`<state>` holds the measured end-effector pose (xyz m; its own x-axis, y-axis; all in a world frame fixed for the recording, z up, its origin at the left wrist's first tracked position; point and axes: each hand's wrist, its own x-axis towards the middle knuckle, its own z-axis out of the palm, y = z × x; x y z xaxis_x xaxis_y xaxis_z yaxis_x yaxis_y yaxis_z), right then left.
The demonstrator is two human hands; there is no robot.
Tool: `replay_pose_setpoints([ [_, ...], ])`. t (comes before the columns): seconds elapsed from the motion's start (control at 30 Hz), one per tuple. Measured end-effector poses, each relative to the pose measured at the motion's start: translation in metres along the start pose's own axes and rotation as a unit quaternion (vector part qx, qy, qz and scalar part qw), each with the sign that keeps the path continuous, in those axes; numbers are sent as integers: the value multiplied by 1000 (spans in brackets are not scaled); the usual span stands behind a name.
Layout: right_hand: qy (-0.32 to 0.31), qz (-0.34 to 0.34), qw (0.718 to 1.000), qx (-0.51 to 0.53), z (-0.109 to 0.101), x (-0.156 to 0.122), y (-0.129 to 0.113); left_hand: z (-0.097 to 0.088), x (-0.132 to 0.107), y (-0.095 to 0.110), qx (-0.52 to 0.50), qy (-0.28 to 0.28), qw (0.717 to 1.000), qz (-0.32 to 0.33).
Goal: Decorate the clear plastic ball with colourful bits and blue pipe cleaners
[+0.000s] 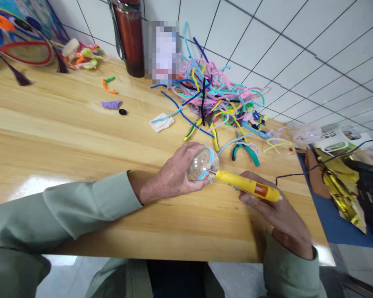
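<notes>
My left hand (174,174) is closed around a clear plastic ball (202,164) with a light blue pipe cleaner running round it, held just above the wooden table (65,136). My right hand (276,211) grips a yellow glue gun (248,186). Its metal tip touches the ball's right side. A black cord (313,165) runs from the gun off to the right.
A tangled heap of coloured pipe cleaners (211,95) lies behind the hands, with teal-handled pliers (247,151) and yellow-handled cutters (213,134) beside it. A brown-red flask (129,37) stands at the back. Gold foil and boxes (342,178) crowd the right edge. Small scraps (112,104) lie at the left.
</notes>
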<state>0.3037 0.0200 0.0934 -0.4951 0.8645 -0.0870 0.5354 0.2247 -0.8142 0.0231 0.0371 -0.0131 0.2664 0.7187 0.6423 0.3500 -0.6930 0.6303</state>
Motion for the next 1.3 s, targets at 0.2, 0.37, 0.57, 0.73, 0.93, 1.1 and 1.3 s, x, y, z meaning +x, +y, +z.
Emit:
replay_pose_setpoints([
  [0.2, 4, 7, 1000, 12, 1, -2, -1, 1, 0, -1, -5, 4, 1000, -1],
  [0.37, 5, 12, 1000, 19, 2, -2, -2, 0, -1, 0, 2, 0, 1000, 0],
  [0.57, 4, 5, 1000, 16, 2, -2, 1, -1, 0, 1, 7, -5, 1000, -7],
  [0.73, 3, 18, 1000, 17, 4, -4, -1, 1, -1, 0, -1, -2, 1000, -5],
  [0.93, 15, 22, 1000, 16, 2, -5, 1, 1, -2, -1, -10, -1, 1000, -14],
  [1.1, 9, 31, 999, 15, 2, -5, 1, 0, -1, 0, 2, -8, 1000, -8],
  [1.3, 11, 19, 1000, 12, 1, -4, 3, 0, 0, 1, 7, 2, 1000, -5],
])
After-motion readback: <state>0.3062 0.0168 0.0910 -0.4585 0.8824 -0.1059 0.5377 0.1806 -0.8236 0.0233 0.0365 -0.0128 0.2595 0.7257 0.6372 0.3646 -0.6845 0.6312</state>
